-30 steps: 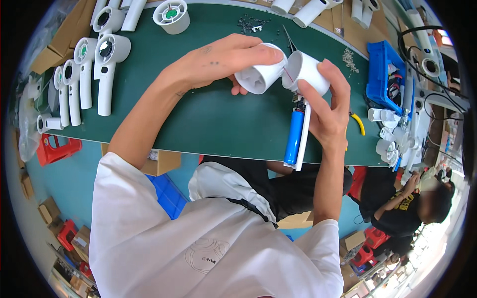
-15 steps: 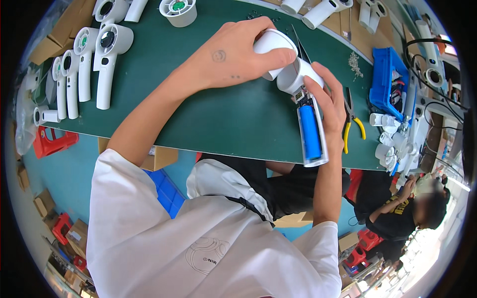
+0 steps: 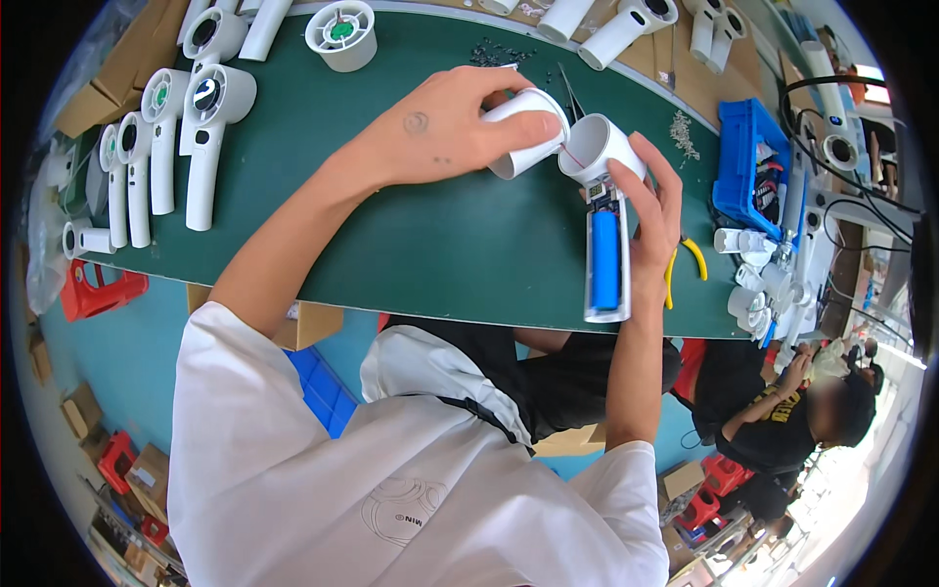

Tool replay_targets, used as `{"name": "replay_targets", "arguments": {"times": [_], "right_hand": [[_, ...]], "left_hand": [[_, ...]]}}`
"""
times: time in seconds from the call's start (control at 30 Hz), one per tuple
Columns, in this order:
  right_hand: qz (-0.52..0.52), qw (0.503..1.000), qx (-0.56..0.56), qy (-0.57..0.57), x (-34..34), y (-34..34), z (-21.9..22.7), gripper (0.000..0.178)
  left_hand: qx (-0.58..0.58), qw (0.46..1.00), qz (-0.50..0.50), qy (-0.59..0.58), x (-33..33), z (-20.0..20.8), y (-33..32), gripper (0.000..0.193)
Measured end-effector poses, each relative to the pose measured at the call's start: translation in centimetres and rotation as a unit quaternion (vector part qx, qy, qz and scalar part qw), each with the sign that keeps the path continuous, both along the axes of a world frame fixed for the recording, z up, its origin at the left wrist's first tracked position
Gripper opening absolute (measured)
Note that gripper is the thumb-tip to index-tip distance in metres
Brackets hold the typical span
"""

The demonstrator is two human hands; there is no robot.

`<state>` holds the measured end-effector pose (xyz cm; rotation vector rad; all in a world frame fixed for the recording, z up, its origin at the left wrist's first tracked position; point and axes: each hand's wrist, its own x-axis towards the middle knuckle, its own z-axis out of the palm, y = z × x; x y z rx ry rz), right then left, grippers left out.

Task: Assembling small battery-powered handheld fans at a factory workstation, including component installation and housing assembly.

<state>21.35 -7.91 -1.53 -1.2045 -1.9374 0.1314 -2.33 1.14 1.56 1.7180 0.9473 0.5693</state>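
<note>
My left hand [image 3: 445, 127] is closed round a white fan-head cylinder [image 3: 528, 134], thumb lying along its side. In my right hand [image 3: 653, 205] is a handheld fan body [image 3: 593, 155], its round white head at the top and its handle open toward me. A blue battery cell [image 3: 605, 262] lies lengthwise in that handle, with a small circuit board [image 3: 600, 194] above it. Thin reddish wire shows between the two white parts, which sit close together with a narrow gap. Tweezers [image 3: 571, 93] lie just beyond them.
Several white handheld fans [image 3: 203, 147] stand at the left, and a round fan head [image 3: 341, 37] sits at the back. Yellow-handled pliers [image 3: 693, 259], partly covered by my right hand, and a blue bin [image 3: 740, 166] are at the right. Small dark screws [image 3: 499, 53] lie farther back.
My left hand has come nearer with the cylinder, and the two white parts are slightly farther apart. The wire between them now shows. My right hand still holds the fan body.
</note>
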Motion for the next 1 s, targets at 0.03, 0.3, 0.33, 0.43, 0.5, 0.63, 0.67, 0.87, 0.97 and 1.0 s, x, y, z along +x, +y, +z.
{"name": "replay_targets", "arguments": {"times": [0.03,0.3,0.33,0.43,0.5,0.63,0.67,0.87,0.97,1.0], "right_hand": [[-0.003,1.0,0.002,0.0,0.1,0.0,0.0,0.057],[-0.084,0.988,0.038,-0.124,-1.1,-0.3,1.0,0.09],[-0.074,0.988,0.026,-0.131,-1.1,-0.3,1.2,0.092],[-0.077,0.992,0.041,-0.091,-0.7,-0.4,0.8,0.091],[-0.061,0.995,0.057,-0.063,-0.3,-0.4,0.9,0.089],[-0.037,0.997,0.051,-0.037,-0.2,-0.4,2.1,0.086],[-0.037,0.997,0.051,-0.037,-0.1,-0.3,2.2,0.086],[-0.056,0.998,-0.032,0.003,-0.2,-0.2,3.0,0.081],[-0.063,0.996,-0.065,0.008,-0.2,-0.3,3.3,0.079],[-0.061,0.995,-0.08,0.024,-0.1,-0.2,3.3,0.08]], "left_hand": [[-0.112,0.993,-0.024,-0.014,-0.1,0.2,0.3,0.052],[0.114,0.98,-0.045,-0.157,0.8,-1.3,-0.7,0.062],[0.193,0.971,-0.046,-0.13,0.6,-1.0,-0.6,0.063],[0.281,0.953,-0.047,-0.107,0.6,-0.8,-0.7,0.065],[0.225,0.965,-0.018,-0.134,0.7,-1.1,-1.0,0.065],[0.057,0.987,-0.004,-0.147,0.8,0.2,-1.3,0.057],[-0.022,0.988,-0.034,-0.147,0.7,0.5,-1.1,0.054],[-0.411,0.88,-0.105,-0.211,0.6,-0.4,-0.7,0.069],[-0.417,0.857,-0.188,-0.237,-0.4,-1.2,-0.7,0.068],[-0.439,0.825,-0.222,-0.279,-0.8,-1.6,-0.6,0.061]]}}
